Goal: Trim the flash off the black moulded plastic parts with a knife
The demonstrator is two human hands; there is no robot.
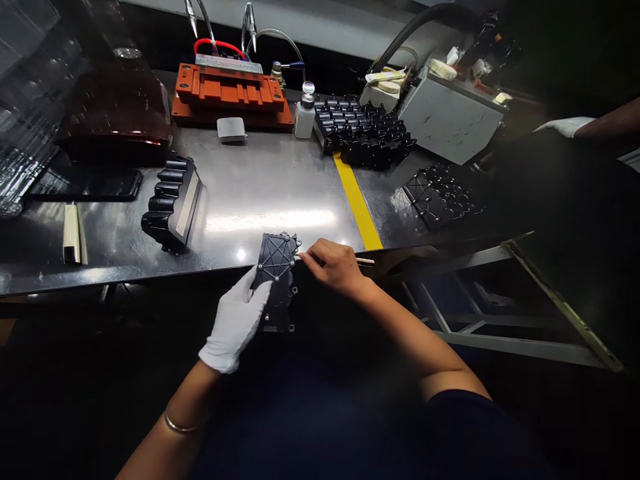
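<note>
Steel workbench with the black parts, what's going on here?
A person grips a black moulded plastic part in a white-gloved left hand at the front edge of a dark steel workbench. The bare right hand holds a thin pale stick to the part's side. More black parts lie beyond, beside an orange fixture. Another person's white-gloved hand shows at far right.

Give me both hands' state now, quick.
Left hand: closed, gloved, holding a black molded plastic part.
Right hand: bare, pinched closed, holding a thin pale stick.

orange fixture (229,90), dispenser bottle (305,119), yellow stripe (356,200) on steel bench (260,173)
</note>
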